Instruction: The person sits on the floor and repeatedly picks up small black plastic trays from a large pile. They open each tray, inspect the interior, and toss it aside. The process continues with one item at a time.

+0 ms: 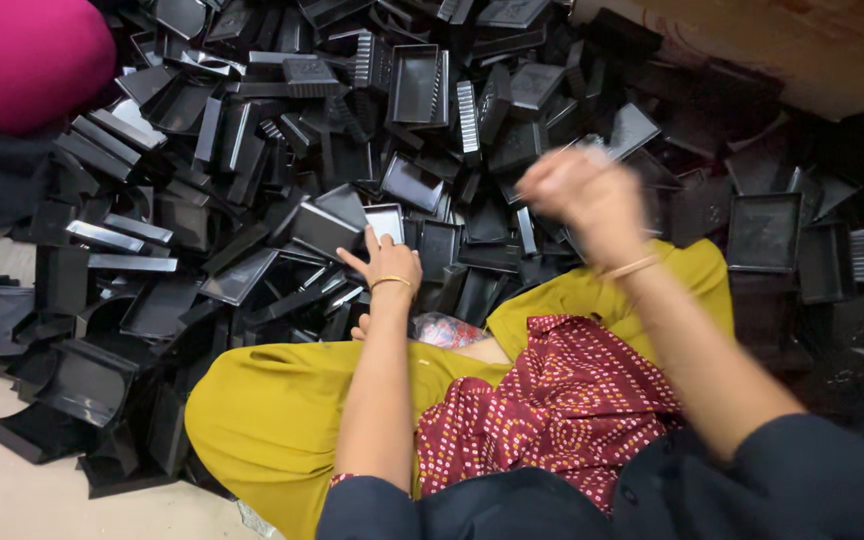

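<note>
Left hand (pixel 384 265), fingers spread, laid on a black plastic tray (pixel 385 222) at the pile's (pixel 252 150) near edge; right hand (pixel 592 195) raised, blurred, grip not discernible; stacked trays could be dislodged onto the lap

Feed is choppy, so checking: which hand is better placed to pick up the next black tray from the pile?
Probably left. The left hand rests low on the pile of black trays, fingers spread. The right hand is raised and blurred, seemingly gripping something.
</note>
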A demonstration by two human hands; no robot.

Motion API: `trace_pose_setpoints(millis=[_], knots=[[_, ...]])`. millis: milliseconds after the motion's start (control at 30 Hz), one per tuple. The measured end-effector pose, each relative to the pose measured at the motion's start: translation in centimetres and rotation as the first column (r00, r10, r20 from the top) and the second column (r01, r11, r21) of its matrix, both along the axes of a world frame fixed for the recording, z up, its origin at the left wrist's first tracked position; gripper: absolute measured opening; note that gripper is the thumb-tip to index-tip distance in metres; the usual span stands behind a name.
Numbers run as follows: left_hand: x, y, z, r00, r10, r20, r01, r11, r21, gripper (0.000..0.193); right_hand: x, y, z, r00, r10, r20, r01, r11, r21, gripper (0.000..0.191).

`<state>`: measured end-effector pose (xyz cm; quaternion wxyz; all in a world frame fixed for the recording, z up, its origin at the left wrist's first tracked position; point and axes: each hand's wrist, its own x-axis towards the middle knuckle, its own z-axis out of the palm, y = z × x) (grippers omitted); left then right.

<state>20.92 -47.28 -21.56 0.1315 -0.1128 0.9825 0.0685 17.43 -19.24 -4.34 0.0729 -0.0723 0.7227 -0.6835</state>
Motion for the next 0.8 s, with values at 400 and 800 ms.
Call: trace_pose_setpoints(millis=[400,800], knots=[[3.6,1.0,11.4,0.896,0.244,-0.372,0.013,0.822,0.57,0.04,7.0,-5.4,-19.0,0.879,0.443,0.179,-0.376,0.409,0.831,0.058],[5.4,0.1,9.6,0.731,0.394,0.557,-0.019,-0.804,0.594,0.058,4.8,-4.3,-20.4,0.954,0.148,-0.26,0.029,0.82,0.572,0.04]])
